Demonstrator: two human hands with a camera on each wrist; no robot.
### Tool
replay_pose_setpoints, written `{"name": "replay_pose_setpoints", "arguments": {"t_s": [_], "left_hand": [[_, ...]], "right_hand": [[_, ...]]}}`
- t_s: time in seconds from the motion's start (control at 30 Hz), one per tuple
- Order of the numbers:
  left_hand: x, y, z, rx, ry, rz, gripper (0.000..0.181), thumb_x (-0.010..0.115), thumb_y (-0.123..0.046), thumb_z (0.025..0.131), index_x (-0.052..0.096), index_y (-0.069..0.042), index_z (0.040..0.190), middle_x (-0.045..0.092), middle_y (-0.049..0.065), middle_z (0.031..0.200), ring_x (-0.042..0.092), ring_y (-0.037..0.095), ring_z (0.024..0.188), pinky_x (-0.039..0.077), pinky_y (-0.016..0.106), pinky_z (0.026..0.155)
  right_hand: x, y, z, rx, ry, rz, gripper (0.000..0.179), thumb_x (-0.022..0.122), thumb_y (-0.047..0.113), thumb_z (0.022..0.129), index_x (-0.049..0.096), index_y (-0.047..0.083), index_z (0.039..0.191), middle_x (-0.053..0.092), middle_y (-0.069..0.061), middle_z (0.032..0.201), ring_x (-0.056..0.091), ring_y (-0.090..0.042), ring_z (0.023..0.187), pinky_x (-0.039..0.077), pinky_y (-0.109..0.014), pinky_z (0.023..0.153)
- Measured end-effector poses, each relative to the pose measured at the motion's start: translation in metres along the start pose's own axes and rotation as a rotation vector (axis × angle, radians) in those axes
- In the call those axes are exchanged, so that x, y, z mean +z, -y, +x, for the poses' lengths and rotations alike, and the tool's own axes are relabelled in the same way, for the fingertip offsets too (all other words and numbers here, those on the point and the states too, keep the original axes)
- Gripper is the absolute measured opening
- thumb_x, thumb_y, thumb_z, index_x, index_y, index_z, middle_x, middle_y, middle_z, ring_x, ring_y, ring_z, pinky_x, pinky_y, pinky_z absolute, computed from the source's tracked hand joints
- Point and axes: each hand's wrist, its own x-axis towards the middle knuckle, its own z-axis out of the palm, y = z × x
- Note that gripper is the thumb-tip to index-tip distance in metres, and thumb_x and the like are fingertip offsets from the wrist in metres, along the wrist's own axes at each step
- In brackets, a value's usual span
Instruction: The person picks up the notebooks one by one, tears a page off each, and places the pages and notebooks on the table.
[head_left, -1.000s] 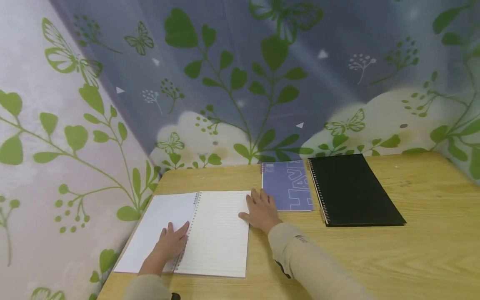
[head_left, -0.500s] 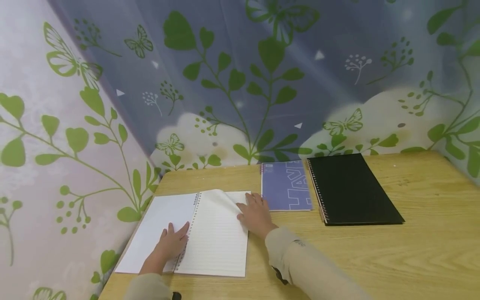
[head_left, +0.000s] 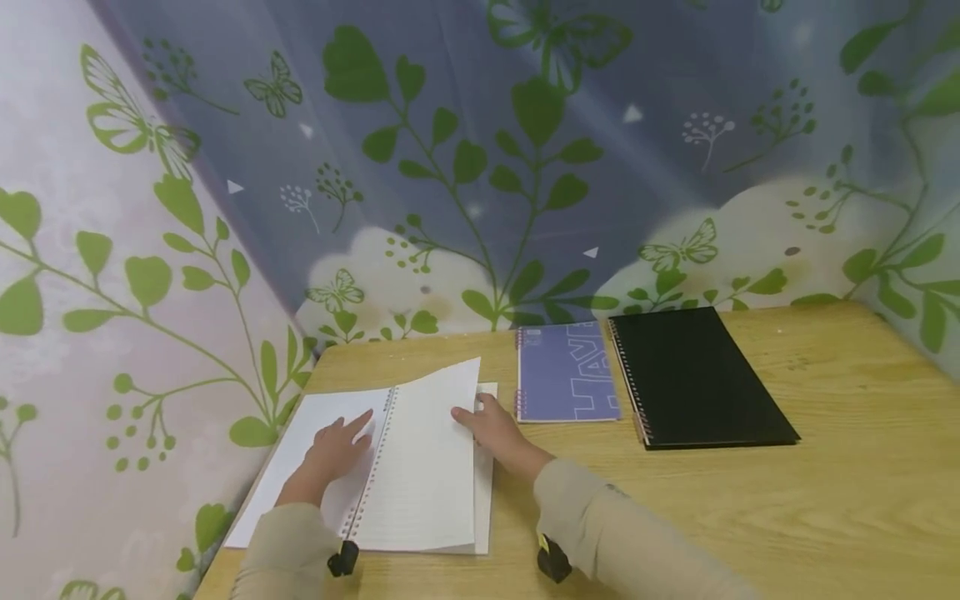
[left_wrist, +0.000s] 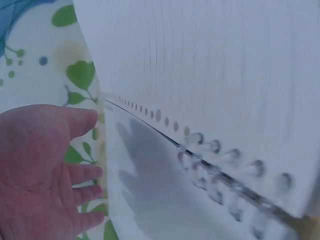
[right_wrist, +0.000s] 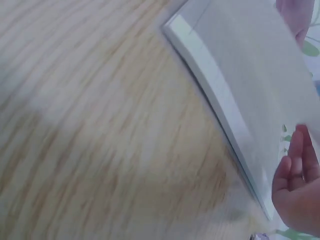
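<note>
An open spiral notebook (head_left: 427, 475) lies on the table, its lined right page (head_left: 438, 425) lifted and bent up at the outer edge. My right hand (head_left: 491, 429) pinches that page near its far outer corner, thumb in front and fingers behind. In the right wrist view, the fingertips (right_wrist: 300, 131) meet the raised paper. My left hand (head_left: 336, 454) is over the blank left page (head_left: 281, 467), beside the wire binding (left_wrist: 220, 170). Its fingers are extended and hold nothing; in the left wrist view they cast a shadow on the paper.
A smaller purple spiral notebook (head_left: 562, 375) lies right of the open one. Beside it is a large black spiral-bound book (head_left: 697, 379). The wooden table (head_left: 825, 500) meets a leaf-patterned curtain (head_left: 450, 167) at the back and another on the left.
My right hand has peeled the page's far corner up and moved left with it, raising the whole outer edge. The left hand has shifted slightly up from its spot near the binding.
</note>
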Motion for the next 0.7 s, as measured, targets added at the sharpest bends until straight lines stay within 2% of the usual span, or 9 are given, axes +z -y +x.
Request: {"name": "replay_pose_setpoints", "arguments": {"t_s": [0.07, 0.13, 0.2, 0.23, 0.33, 0.43, 0.5, 0.6, 0.7], "left_hand": [[-0.001, 0.002, 0.011, 0.014, 0.015, -0.013, 0.05, 0.034, -0.027, 0.097, 0.027, -0.016, 0.145, 0.017, 0.036, 0.144, 0.014, 0.057, 0.131, 0.02, 0.069, 0.101], [0.0, 0.004, 0.022, 0.009, 0.041, -0.032, 0.05, 0.031, -0.028, 0.098, 0.024, -0.018, 0.146, 0.012, 0.035, 0.146, 0.008, 0.055, 0.133, 0.015, 0.069, 0.103], [0.003, 0.005, 0.031, -0.008, 0.067, -0.052, 0.05, 0.029, -0.028, 0.099, 0.021, -0.02, 0.147, 0.008, 0.033, 0.148, 0.001, 0.053, 0.135, 0.011, 0.069, 0.104], [0.004, 0.005, 0.035, 0.006, 0.069, -0.052, 0.05, 0.028, -0.027, 0.099, 0.021, -0.019, 0.147, 0.008, 0.033, 0.148, 0.0, 0.053, 0.135, 0.009, 0.068, 0.105], [0.01, 0.005, 0.044, 0.064, 0.07, -0.021, 0.05, 0.027, -0.023, 0.098, 0.021, -0.014, 0.147, 0.01, 0.034, 0.147, 0.003, 0.054, 0.134, 0.008, 0.066, 0.107], [0.016, 0.005, 0.048, 0.101, 0.064, 0.007, 0.05, 0.028, -0.02, 0.098, 0.021, -0.011, 0.147, 0.012, 0.037, 0.145, 0.009, 0.057, 0.132, 0.011, 0.064, 0.107], [0.018, 0.004, 0.048, 0.069, 0.075, -0.009, 0.05, 0.028, -0.021, 0.098, 0.02, -0.014, 0.147, 0.008, 0.037, 0.145, 0.01, 0.057, 0.131, 0.013, 0.065, 0.107], [0.021, 0.001, 0.045, 0.063, 0.064, 0.037, 0.049, 0.03, -0.02, 0.098, 0.023, -0.013, 0.146, 0.011, 0.038, 0.144, 0.016, 0.058, 0.13, 0.019, 0.065, 0.105], [0.022, -0.003, 0.041, 0.054, 0.046, 0.081, 0.048, 0.03, -0.022, 0.099, 0.026, -0.012, 0.145, 0.015, 0.037, 0.144, 0.019, 0.057, 0.129, 0.023, 0.064, 0.103]], "right_hand": [[-0.001, 0.0, 0.001, -0.007, 0.012, -0.035, 0.054, 0.051, 0.039, 0.093, 0.045, -0.005, 0.123, 0.061, -0.012, 0.078, 0.056, -0.019, 0.064, 0.048, -0.03, 0.064], [-0.003, 0.0, 0.003, -0.029, 0.019, -0.072, 0.043, 0.049, 0.039, 0.094, 0.053, -0.002, 0.105, 0.051, -0.005, 0.061, 0.047, -0.014, 0.051, 0.04, -0.025, 0.053], [-0.004, 0.001, 0.004, -0.044, 0.012, -0.097, 0.036, 0.048, 0.037, 0.094, 0.054, 0.001, 0.094, 0.051, -0.002, 0.06, 0.049, -0.012, 0.048, 0.04, -0.022, 0.051], [-0.005, 0.001, 0.005, -0.05, 0.004, -0.11, 0.035, 0.048, 0.036, 0.095, 0.054, 0.002, 0.089, 0.052, -0.002, 0.061, 0.05, -0.012, 0.047, 0.041, -0.022, 0.051], [-0.008, 0.002, 0.007, -0.038, -0.02, -0.119, 0.034, 0.047, 0.037, 0.095, 0.056, 0.004, 0.088, 0.057, -0.005, 0.066, 0.054, -0.013, 0.048, 0.044, -0.023, 0.053], [-0.01, -0.001, 0.009, -0.03, -0.036, -0.155, 0.034, 0.046, 0.036, 0.095, 0.057, 0.005, 0.087, 0.058, -0.006, 0.062, 0.056, -0.014, 0.047, 0.043, -0.023, 0.055], [-0.012, -0.006, 0.01, -0.044, -0.052, -0.19, 0.032, 0.047, 0.031, 0.095, 0.055, 0.005, 0.079, 0.055, -0.004, 0.055, 0.055, -0.014, 0.045, 0.042, -0.023, 0.053], [-0.014, -0.015, 0.012, -0.063, -0.092, -0.251, 0.032, 0.049, 0.024, 0.093, 0.045, 0.009, 0.064, 0.046, 0.001, 0.049, 0.048, -0.011, 0.043, 0.037, -0.022, 0.049], [-0.015, -0.023, 0.012, -0.059, -0.109, -0.277, 0.037, 0.048, 0.02, 0.091, 0.034, 0.013, 0.057, 0.037, 0.003, 0.049, 0.037, -0.01, 0.044, 0.031, -0.022, 0.046]]}}
